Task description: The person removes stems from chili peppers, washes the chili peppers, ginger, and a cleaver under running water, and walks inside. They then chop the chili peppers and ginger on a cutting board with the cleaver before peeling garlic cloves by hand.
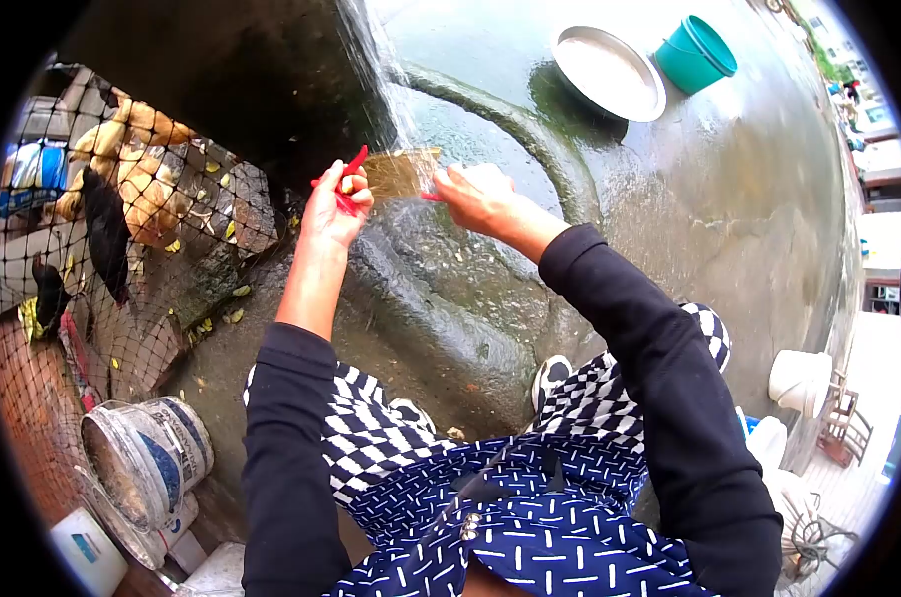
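With your left hand (337, 207) grasping the red piece (356, 161) — your right hand's (478, 198) hold unclear — tilt the straw-coloured bundle (397, 175) into the falling water (373, 70) near the ridge's (450, 316) edge.

We note bright red for the object (356, 160) in the left hand (337, 207) and golden tan for the fibrous bundle (395, 175) beside it. We see plain black sleeves (649, 338), black-and-white checked trousers (363, 430), and a navy garment (560, 547) patterned with short white dashes set in crossing directions. We distinguish a teal-green bucket (687, 62), a silver-grey basin (655, 102), and a white pail (177, 448) with blue and grey markings. Through black netting (187, 264) we observe buff birds (152, 194) and black birds (104, 234), with yellow leaves (207, 325) flecking the grey-brown ground (237, 343)
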A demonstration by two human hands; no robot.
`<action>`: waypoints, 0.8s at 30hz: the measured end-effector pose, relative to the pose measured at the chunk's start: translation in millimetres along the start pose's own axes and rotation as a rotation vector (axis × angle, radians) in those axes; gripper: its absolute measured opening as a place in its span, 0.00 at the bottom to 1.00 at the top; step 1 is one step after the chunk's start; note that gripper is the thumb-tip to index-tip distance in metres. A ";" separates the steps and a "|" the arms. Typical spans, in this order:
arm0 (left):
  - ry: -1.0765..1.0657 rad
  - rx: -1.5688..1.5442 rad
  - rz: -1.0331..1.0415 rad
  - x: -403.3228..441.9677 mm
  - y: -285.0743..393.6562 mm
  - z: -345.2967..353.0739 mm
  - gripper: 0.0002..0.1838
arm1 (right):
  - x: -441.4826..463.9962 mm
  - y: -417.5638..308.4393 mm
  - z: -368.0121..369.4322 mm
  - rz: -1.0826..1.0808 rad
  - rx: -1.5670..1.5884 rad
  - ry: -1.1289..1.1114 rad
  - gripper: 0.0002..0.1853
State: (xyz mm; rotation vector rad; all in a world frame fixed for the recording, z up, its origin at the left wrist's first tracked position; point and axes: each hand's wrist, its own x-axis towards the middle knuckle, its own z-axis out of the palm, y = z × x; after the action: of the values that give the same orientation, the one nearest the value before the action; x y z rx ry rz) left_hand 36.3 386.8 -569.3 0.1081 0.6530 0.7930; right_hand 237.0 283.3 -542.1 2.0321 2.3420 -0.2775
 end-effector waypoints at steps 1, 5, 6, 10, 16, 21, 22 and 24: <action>0.044 0.031 0.061 -3.3 0.9 3.2 0.06 | 4.1 -2.1 -7.0 -0.009 -0.007 0.002 0.09; 0.074 0.069 0.104 -6.3 2.7 11.6 0.06 | 5.2 10.9 -20.8 0.190 0.590 -0.201 0.10; 0.064 0.062 0.101 -5.5 2.9 11.8 0.06 | 0.0 16.1 -19.0 0.367 0.923 -0.278 0.10; 0.028 -0.030 -0.014 7.2 -0.8 3.3 0.10 | -11.1 9.2 8.3 0.618 2.204 -0.238 0.06; 0.005 -0.050 -0.033 3.4 -0.6 2.8 0.09 | 42.9 -28.1 26.2 0.730 2.662 0.114 0.14; -0.041 -0.082 0.023 -7.8 9.2 14.2 0.08 | 70.5 -22.8 31.9 0.280 2.968 0.002 0.18; -0.026 -0.092 0.030 -7.8 9.7 16.9 0.08 | 66.1 -19.8 27.8 0.529 2.746 0.059 0.15; -0.007 -0.115 0.043 -1.7 11.8 14.7 0.06 | 56.4 -2.0 30.1 0.514 2.594 -0.175 0.10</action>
State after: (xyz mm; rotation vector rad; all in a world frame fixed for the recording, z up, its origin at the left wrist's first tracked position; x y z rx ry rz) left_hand 36.5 396.2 -552.8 0.0199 0.5989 0.8695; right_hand 223.8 333.7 -579.3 -0.7287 0.0603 1.8331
